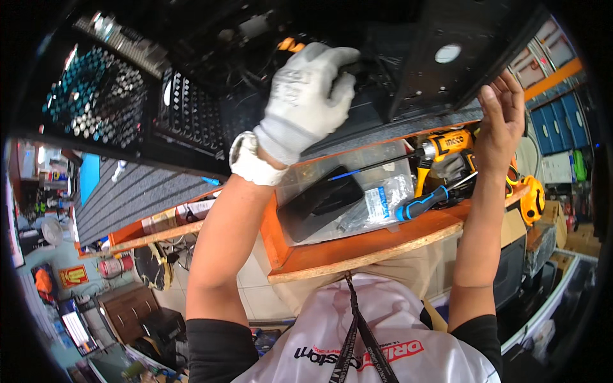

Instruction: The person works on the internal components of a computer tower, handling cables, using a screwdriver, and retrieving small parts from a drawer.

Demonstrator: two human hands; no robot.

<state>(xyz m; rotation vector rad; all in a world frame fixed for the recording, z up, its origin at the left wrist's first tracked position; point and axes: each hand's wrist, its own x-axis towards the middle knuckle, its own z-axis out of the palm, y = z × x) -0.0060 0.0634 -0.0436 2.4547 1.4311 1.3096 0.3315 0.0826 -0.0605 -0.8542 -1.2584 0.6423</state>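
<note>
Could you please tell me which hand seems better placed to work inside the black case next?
Probably left: the gloved left hand is over the open case, while the right hand is at its edge.

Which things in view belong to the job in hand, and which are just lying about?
Likely the job:
Black case, gloved left hand inside, right hand at its edge

Apparently just lying about:
Blue screwdriver
Yellow power drill
Flat black object
Red fire extinguisher
</note>
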